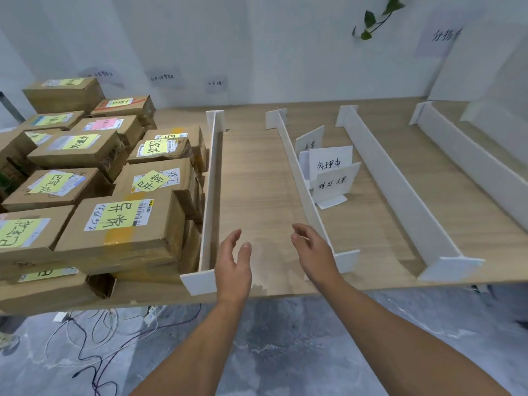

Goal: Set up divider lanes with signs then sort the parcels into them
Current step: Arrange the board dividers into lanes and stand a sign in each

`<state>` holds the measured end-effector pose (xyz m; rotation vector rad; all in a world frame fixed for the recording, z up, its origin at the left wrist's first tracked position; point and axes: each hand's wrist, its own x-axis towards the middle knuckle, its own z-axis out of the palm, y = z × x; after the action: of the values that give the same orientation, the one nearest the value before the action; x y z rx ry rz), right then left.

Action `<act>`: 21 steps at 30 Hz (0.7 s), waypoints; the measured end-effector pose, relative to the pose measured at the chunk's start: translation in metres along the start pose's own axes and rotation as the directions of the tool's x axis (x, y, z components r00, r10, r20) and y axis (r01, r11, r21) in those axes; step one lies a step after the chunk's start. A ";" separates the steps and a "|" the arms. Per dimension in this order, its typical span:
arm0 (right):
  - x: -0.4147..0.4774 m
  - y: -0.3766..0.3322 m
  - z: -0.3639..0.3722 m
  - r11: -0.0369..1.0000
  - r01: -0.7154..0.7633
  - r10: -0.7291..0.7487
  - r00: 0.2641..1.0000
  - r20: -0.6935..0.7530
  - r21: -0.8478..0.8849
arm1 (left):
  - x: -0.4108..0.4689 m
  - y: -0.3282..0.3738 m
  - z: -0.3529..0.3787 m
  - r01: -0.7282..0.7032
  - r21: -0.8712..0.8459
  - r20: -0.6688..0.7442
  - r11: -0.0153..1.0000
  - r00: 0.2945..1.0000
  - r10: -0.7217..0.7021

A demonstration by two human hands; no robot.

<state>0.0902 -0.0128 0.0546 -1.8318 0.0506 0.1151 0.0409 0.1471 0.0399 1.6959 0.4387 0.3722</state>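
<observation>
1. Cardboard parcels [120, 224] bearing yellow handwritten labels are stacked at the left end of the wooden tabletop [257, 172], just beside the first white divider [210, 195].
2. The left hand [233, 267] is held over the near edge, just right of the first divider, with fingers straight and spread and nothing gripped.
3. The right hand [314, 252] is held near the front foot of the second divider [303, 178], with fingers loosely extended and nothing gripped.
4. Several white signs [328, 167] are stood clustered between the second divider and the third divider [394, 181], touching one another.
5. A fourth divider [471, 161] is set toward the right end.
</observation>
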 end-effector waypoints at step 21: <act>0.042 0.084 -0.111 0.968 -0.150 0.180 0.973 0.143 -0.200 | 0.000 -0.011 0.157 0.356 0.143 0.426 0.923 0.820 -0.382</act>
<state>0.1301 -0.1406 -0.0019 -1.9995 0.0825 0.3960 0.1147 0.0135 0.0032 1.6420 0.4240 -0.3208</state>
